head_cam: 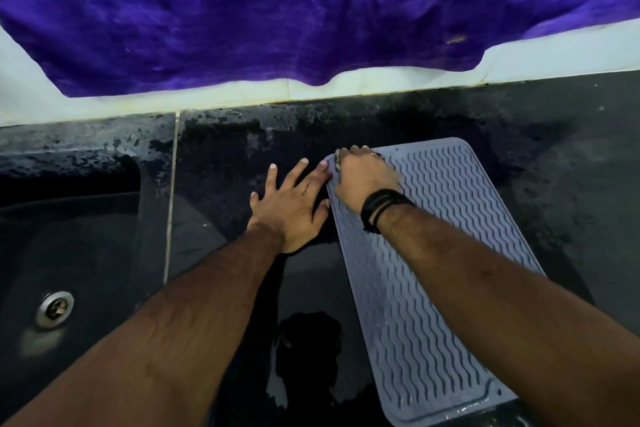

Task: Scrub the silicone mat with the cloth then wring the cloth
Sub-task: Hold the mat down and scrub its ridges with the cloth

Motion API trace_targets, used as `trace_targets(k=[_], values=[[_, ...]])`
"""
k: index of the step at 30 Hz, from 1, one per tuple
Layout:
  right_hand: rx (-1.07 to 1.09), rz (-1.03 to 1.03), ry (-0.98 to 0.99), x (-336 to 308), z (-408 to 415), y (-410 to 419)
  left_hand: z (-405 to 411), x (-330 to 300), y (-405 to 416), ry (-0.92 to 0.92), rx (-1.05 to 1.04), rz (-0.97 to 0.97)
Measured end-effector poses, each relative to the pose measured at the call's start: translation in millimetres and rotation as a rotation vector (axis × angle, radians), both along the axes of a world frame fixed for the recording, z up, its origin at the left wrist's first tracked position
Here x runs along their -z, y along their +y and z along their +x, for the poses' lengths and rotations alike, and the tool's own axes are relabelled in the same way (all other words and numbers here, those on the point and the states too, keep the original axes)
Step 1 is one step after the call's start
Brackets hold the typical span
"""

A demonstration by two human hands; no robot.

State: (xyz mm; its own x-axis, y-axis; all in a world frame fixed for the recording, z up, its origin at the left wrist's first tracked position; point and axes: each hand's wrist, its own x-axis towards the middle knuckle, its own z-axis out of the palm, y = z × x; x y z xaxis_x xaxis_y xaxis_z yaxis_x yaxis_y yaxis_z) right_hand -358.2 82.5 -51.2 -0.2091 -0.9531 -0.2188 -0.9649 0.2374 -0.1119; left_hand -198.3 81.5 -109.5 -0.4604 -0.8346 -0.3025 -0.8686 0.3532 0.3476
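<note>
A grey silicone mat with wavy ridges lies lengthwise on the wet black counter. My right hand sits on the mat's far left corner, fingers curled over a small cloth of which only a light, mottled edge shows beyond the knuckles. My left hand lies flat on the counter just left of the mat, fingers spread, its fingertips touching the mat's left edge.
A dark sink with a metal drain is set into the counter at the left. A purple cloth hangs over the white tiled wall behind the counter.
</note>
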Motion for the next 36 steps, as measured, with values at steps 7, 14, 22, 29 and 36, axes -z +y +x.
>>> trace_targets(k=[7,14,22,29,36], values=[[-0.143,-0.063,-0.018,13.8,4.0,12.9,-0.8,-4.1,0.9,0.0,-0.017,0.021],[-0.18,-0.114,-0.018,10.2,0.2,28.4,-1.4,-1.7,-0.7,0.0,-0.006,0.024],[-0.138,-0.136,-0.075,8.0,5.4,11.1,-1.9,0.8,-1.6,-0.004,-0.003,0.014],[-0.158,-0.167,-0.079,18.8,1.2,34.3,-2.6,0.4,-1.3,-0.001,-0.013,0.018],[-0.152,-0.173,-0.094,15.6,3.6,31.6,-3.5,1.0,-1.3,0.009,-0.019,0.015]])
